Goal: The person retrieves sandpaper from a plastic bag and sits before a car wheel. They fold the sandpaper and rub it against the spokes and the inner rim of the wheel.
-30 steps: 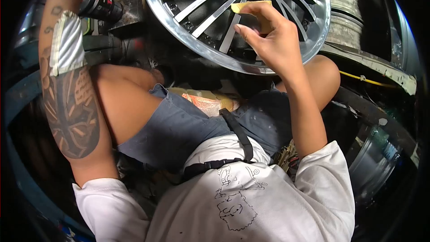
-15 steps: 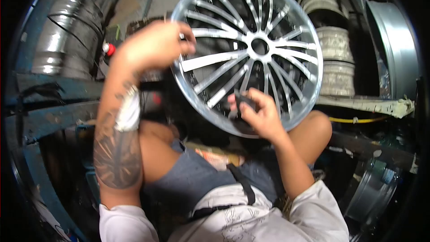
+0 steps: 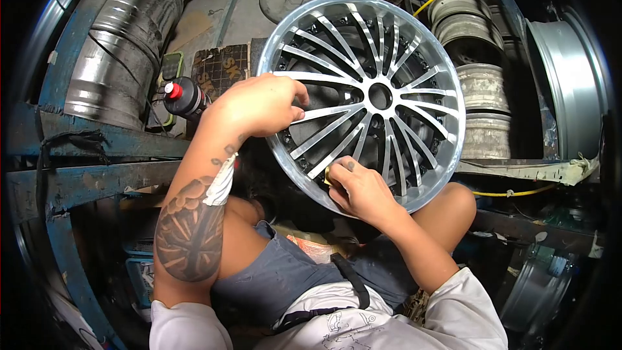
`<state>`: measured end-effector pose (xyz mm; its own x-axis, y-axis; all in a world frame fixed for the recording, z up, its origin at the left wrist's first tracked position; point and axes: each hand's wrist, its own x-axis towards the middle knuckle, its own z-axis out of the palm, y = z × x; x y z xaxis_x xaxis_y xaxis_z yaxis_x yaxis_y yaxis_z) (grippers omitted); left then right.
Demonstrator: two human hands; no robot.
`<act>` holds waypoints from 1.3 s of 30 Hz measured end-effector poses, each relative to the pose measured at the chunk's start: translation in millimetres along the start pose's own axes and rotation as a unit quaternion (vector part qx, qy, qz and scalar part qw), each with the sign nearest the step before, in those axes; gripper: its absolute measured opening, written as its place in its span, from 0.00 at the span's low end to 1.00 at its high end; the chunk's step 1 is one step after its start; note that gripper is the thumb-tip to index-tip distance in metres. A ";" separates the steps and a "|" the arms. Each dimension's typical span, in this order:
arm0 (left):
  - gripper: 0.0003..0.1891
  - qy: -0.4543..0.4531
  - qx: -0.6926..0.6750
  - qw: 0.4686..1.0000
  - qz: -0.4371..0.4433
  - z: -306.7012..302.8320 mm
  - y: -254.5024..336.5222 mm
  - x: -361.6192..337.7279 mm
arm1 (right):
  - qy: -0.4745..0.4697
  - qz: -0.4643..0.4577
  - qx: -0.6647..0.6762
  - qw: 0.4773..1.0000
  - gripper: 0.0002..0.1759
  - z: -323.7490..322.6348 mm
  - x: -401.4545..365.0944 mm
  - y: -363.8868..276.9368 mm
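Observation:
A silver alloy wheel (image 3: pixel 441 58) with many thin bright spokes lies face up and slightly tilted before my knees. Over its left rim reaches my left hand (image 3: pixel 262 105), fingers and thumb curled down around the left spokes. At the lower rim my right hand (image 3: pixel 359 188) pinches a small pad (image 3: pixel 328 176) against the spoke ends. Only the pad's yellow edge shows, and my fingers cover the rest.
A black bottle with a red cap (image 3: pixel 184 96) stands left of the wheel, near large metal drums (image 3: pixel 110 58). Stacked rims (image 3: pixel 483 84) sit on the right, beside a big upright rim (image 3: pixel 570 84). Blue metal beams (image 3: pixel 97 185) run along the left.
My left hand has moved right and down onto the spokes. My right hand has turned and lowered the pad to the lower rim. The wheel appears lower in view.

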<state>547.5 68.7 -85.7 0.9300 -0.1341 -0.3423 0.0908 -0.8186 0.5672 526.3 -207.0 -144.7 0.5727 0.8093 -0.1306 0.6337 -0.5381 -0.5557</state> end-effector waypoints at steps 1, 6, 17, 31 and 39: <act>0.17 0.000 0.007 1.000 -0.004 1.2 1.3 0.8 | -0.005 0.011 -0.016 1.000 0.13 -0.7 1.0 -1.5; 0.18 -0.007 0.007 1.000 -0.014 2.5 2.9 -0.9 | 0.024 0.022 -0.044 0.998 0.15 2.8 2.6 -2.0; 0.18 0.026 -0.015 1.000 0.008 -3.5 -11.6 -6.0 | 0.002 -0.156 -0.255 0.954 0.23 -3.0 4.4 4.6; 0.17 0.047 -0.009 0.999 0.019 -6.9 -13.3 -11.3 | -0.101 -0.099 -0.262 0.954 0.27 -12.5 4.7 -8.1; 0.17 0.025 -0.009 1.000 -0.013 -5.3 -6.5 -12.0 | -0.050 -0.116 -0.271 0.954 0.27 -4.2 5.0 -6.9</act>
<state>537.6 78.6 -81.3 0.9439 -0.0835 -0.3196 0.1221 -0.8109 0.5723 526.9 -200.2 -138.1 0.3486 0.9255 -0.1477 0.9289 -0.3622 -0.0770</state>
